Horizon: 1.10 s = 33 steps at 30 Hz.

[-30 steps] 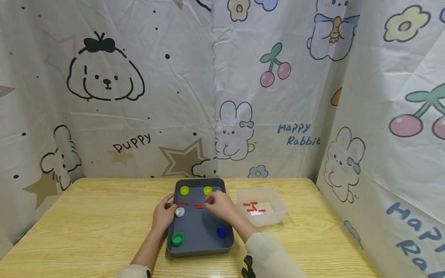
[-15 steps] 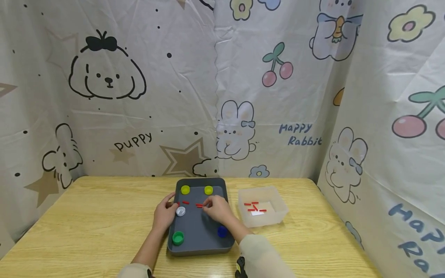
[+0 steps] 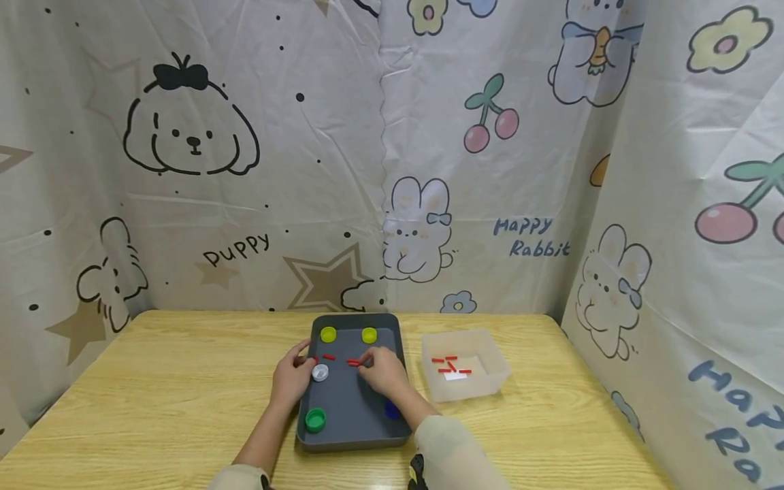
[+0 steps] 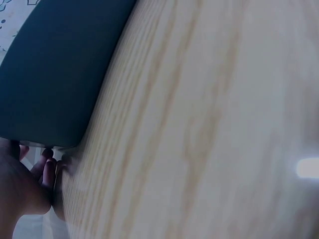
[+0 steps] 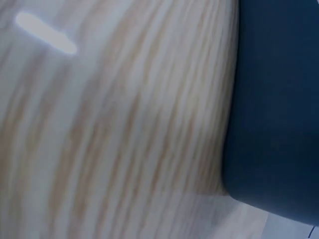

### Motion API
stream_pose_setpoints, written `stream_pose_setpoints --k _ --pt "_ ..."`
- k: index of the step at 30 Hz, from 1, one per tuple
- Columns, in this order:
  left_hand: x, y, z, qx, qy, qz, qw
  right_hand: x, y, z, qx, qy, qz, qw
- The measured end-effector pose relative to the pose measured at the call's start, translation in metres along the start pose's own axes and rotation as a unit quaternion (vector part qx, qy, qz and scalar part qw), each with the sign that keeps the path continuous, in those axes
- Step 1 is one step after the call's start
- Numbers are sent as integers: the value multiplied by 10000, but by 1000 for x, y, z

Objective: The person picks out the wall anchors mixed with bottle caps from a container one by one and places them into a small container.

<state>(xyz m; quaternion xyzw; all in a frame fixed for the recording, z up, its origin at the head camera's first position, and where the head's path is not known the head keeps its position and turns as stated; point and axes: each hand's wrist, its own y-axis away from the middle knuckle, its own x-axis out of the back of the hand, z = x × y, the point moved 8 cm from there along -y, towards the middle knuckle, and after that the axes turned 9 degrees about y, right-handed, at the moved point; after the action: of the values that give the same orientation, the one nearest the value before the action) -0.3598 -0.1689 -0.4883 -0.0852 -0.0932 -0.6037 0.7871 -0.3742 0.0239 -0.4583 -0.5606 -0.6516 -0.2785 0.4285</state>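
A dark grey tray [image 3: 352, 408] lies on the table in the head view. My left hand [image 3: 290, 381] grips its left rim, thumb over the edge by a white bottle cap [image 3: 320, 372] and fingers along the outer wall. Reaching in over the tray's right side, my right hand [image 3: 384, 373] has thumb and forefinger together at the right end of two small red sticks [image 3: 353, 363]; its fingertips hide that end. Another red stick [image 3: 329, 356] lies left of these, and a bit of red shows beside the left thumb. The right wrist view catches only tray wall and table.
Two yellow caps [image 3: 328, 334] sit at the tray's far end, a green cap [image 3: 315, 420] near left, and a blue cap [image 3: 392, 410] partly behind the right forearm. Right of the tray stands a translucent box [image 3: 435, 388] holding several red sticks. A printed curtain hangs behind the table.
My right hand has lowered and shifted slightly left, bringing its fingertips to the red sticks. The left hand stays on the tray rim. The head view has shifted a little.
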Motion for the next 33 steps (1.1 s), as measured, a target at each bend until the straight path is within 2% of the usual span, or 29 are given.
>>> stream_pose_setpoints --k 6,18,25,33 --pt "0 1 1 -25 -13 3 10000 -3 -2 2 -119 -62 42 9999" --pt "0 3 2 63 15 -2 10000 -6 -6 2 -177 448 196 9986" --pt "0 2 3 27 14 16 10000 -7 -6 3 -253 528 225 9980" --pt "1 2 6 -12 12 39 10000 -5 -5 1 -110 464 229 9986"
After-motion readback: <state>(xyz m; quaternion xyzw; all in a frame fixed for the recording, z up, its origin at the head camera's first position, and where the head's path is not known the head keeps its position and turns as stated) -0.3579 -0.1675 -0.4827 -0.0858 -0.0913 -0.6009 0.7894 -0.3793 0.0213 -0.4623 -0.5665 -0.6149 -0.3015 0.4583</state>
